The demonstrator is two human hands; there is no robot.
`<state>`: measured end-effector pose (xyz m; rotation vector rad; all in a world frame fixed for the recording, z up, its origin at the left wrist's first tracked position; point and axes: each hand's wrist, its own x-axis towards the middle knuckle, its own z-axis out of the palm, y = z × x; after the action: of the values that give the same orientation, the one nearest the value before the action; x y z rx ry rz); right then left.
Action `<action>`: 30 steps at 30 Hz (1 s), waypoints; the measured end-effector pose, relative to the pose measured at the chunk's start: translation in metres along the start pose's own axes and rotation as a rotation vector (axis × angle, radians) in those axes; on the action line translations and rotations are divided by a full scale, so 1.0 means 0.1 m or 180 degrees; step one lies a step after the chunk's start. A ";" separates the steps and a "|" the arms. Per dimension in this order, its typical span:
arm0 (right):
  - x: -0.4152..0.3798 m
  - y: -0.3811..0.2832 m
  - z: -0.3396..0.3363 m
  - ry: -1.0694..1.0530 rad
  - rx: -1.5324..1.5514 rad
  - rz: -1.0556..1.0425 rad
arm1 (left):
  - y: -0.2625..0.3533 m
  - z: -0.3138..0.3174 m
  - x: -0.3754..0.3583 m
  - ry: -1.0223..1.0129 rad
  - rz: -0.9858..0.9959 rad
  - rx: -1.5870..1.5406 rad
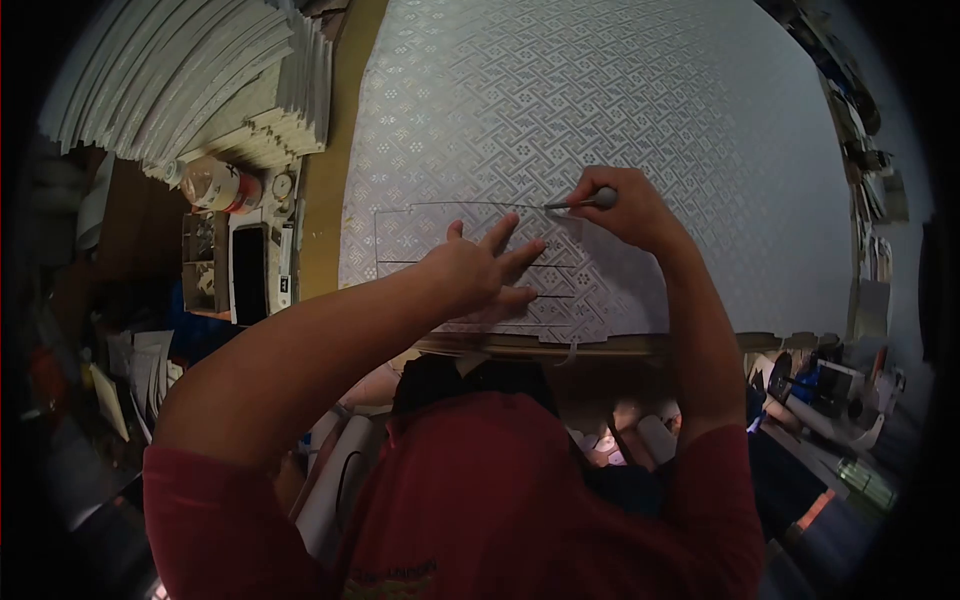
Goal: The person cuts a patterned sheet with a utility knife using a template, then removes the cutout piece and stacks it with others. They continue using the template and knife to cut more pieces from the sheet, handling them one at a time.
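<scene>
A large sheet of white patterned fabric (620, 110) lies spread over the table. On its near part rests a clear curved template (410, 235) with dark slot lines. My left hand (480, 270) presses flat on the template, fingers spread. My right hand (625, 210) grips a grey pen-like tool (583, 202), its tip touching the template's upper curved edge.
A thick stack of white curved boards (190, 80) sits at the far left. Beside it are a bottle with a red band (218, 185), a black phone (249, 272) and a small box (203, 262). The wooden table edge (600, 345) runs just below my hands. Clutter lines the right side.
</scene>
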<state>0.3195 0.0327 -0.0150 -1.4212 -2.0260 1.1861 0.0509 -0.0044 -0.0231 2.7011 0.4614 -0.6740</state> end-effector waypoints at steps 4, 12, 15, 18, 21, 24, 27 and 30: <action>0.45 -0.02 0.22 -0.0501 0.0094 -0.0307 | -0.02 0.10 0.02 0.0272 0.0056 0.0153; 1.13 -0.36 1.04 -0.0868 0.0536 -0.0668 | 0.00 0.26 0.07 0.0256 -0.0201 -0.0010; 1.06 -0.31 1.05 -0.0831 0.0599 -0.0745 | 0.00 0.35 0.07 0.0508 -0.0279 -0.0016; 1.06 -0.34 1.04 -0.0731 0.0563 -0.0758 | -0.02 0.26 0.06 0.0285 -0.0258 0.0028; 1.08 -0.34 1.02 -0.0823 0.0628 -0.0576 | -0.01 0.16 0.03 0.0004 -0.0246 -0.0132; 1.24 -0.32 1.00 -0.1003 0.0724 -0.0634 | 0.01 0.08 0.05 -0.0146 -0.0256 -0.0028; 1.49 -0.35 0.93 -0.1351 0.0825 -0.0885 | 0.02 0.30 0.10 0.0106 -0.0496 -0.0233; 1.86 -0.50 0.85 -0.1898 0.0555 -0.1432 | 0.06 0.35 0.12 0.0466 -0.0836 -0.0665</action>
<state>0.1546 0.1597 -0.0486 -0.5056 -2.3647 1.6438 0.0491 -0.0200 -0.0573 2.5240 0.8838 -0.4642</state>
